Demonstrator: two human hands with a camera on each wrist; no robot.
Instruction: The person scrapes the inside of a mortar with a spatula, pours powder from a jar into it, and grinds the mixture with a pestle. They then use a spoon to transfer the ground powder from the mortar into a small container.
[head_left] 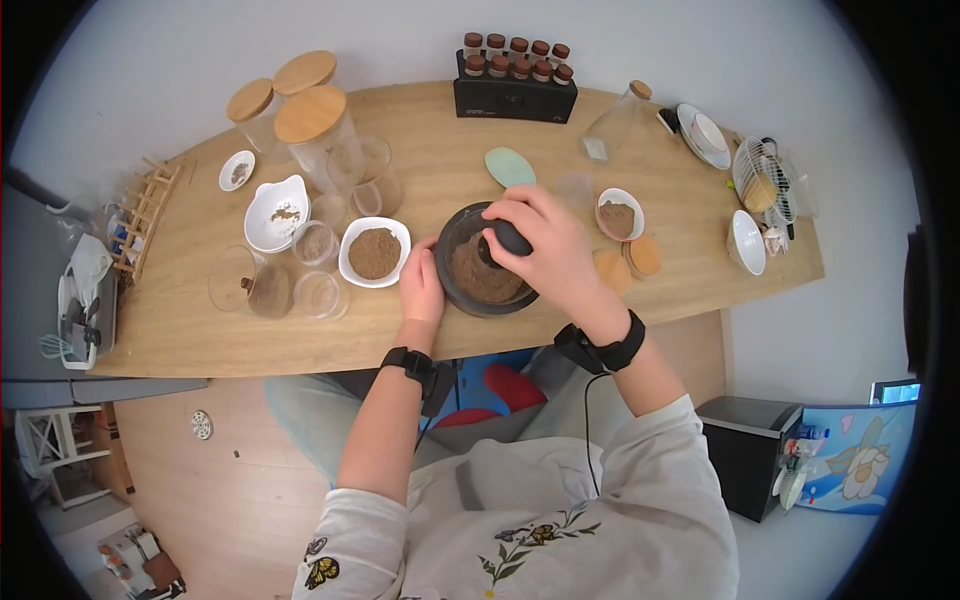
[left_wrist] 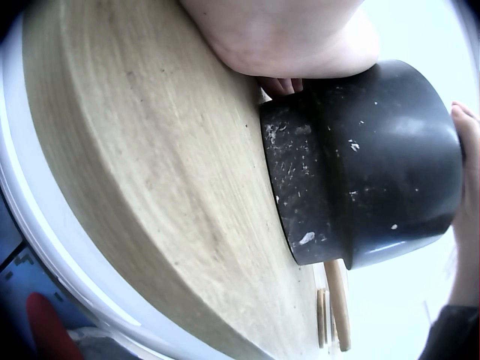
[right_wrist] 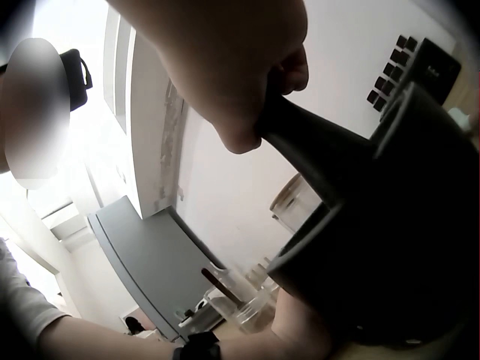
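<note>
A dark mortar (head_left: 448, 280) stands near the table's front edge with brown powder (head_left: 478, 275) inside. My right hand (head_left: 545, 240) grips the knob of a black pestle (head_left: 512, 237), whose lower end is down in the powder. In the right wrist view, the pestle (right_wrist: 319, 146) leans against the inside of the mortar (right_wrist: 390, 247). My left hand (head_left: 422, 290) holds the mortar's left side; in the left wrist view its fingers (left_wrist: 281, 87) curve round low by the base, partly hidden. A white bowl of brown powder (head_left: 376, 253) sits just left of that hand.
Glass cups (head_left: 317, 243), a white spouted bowl (head_left: 278, 215) and wooden-lidded jars (head_left: 315, 120) crowd the left. At right are a small powder bowl (head_left: 620, 215) and wooden lids (head_left: 645, 256). A green oval dish (head_left: 510, 167) and a rack of vials (head_left: 516, 100) lie beyond the mortar.
</note>
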